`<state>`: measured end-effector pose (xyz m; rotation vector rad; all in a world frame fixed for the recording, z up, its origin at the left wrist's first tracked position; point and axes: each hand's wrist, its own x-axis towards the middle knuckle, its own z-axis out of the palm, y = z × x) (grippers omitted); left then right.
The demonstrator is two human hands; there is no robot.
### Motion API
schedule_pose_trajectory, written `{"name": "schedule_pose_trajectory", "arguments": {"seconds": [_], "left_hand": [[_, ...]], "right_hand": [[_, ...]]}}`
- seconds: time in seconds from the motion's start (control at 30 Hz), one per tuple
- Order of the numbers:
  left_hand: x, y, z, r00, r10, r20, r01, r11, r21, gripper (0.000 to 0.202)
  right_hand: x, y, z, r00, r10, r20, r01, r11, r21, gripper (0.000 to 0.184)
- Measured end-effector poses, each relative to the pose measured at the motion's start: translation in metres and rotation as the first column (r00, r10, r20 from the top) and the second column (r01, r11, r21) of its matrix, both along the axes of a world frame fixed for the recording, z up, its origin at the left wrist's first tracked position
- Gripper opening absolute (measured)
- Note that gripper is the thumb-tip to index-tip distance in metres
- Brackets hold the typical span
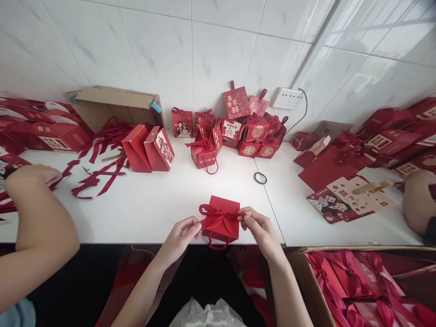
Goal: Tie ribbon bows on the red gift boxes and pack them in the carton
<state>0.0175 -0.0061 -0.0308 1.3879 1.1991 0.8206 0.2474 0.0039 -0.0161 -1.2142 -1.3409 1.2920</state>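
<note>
A small red gift box (229, 232) rests at the front edge of the white table, with a cord handle hanging on its near side. Across its top runs a dark red ribbon (218, 211) with a looped knot in the middle. My left hand (184, 234) pinches the ribbon at the box's left side. At the right side, the fingers of my right hand (255, 223) are closed on the other part of the ribbon. Behind the box stands another red gift box (204, 159) with a ribbon and cord handle.
Loose ribbons (98, 177) and two folded red boxes (150, 150) lie left, before an open carton (116, 106). Printed cards (347, 200) lie right. A carton of ribboned boxes (299, 272) stands front right. A black ring (260, 178) lies mid-table. Other people's arms (44, 218) reach in at both sides.
</note>
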Motion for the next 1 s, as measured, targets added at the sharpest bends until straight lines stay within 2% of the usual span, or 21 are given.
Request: {"name": "schedule_pose_trajectory", "arguments": {"seconds": [0.13,0.43,0.57,0.67,0.83,0.93,1.0], "left_hand": [[0.0008,0.0017,0.0,1.0,0.003,0.026,-0.003,1.0,-0.006,0.032],[0.0012,-0.0003,-0.0003,0.998,-0.012,0.059,0.015,0.999,-0.04,0.032],[0.0003,-0.0004,0.002,0.999,-0.018,0.046,0.02,0.999,-0.046,0.032],[0.0003,-0.0004,0.0022,1.0,-0.015,0.022,0.016,0.998,-0.054,0.031],[-0.0002,-0.0014,0.0031,1.0,-0.008,0.002,0.008,0.998,-0.068,0.031],[-0.0012,-0.0029,0.005,1.0,0.002,0.019,-0.001,0.998,-0.061,0.031],[-0.0017,-0.0043,0.0058,0.999,0.011,0.039,-0.008,0.998,-0.057,0.031]], "right_hand": [[0.0043,-0.0039,0.0032,0.995,0.084,0.058,-0.086,0.996,0.038,0.037],[-0.0023,0.0015,0.0015,0.989,-0.063,0.133,0.055,0.997,0.061,0.032],[0.0001,-0.0005,0.0009,0.997,-0.022,0.068,0.022,1.0,0.005,0.038],[0.0017,-0.0017,-0.0005,0.996,0.007,0.084,-0.007,1.0,0.004,0.038],[0.001,-0.0006,-0.0028,0.981,-0.106,0.164,0.093,0.992,0.085,0.037],[0.0016,-0.0001,-0.0047,0.976,-0.178,0.129,0.178,0.984,0.011,0.04],[0.0021,-0.0002,-0.005,0.974,-0.178,0.142,0.187,0.981,-0.058,0.043]]}}
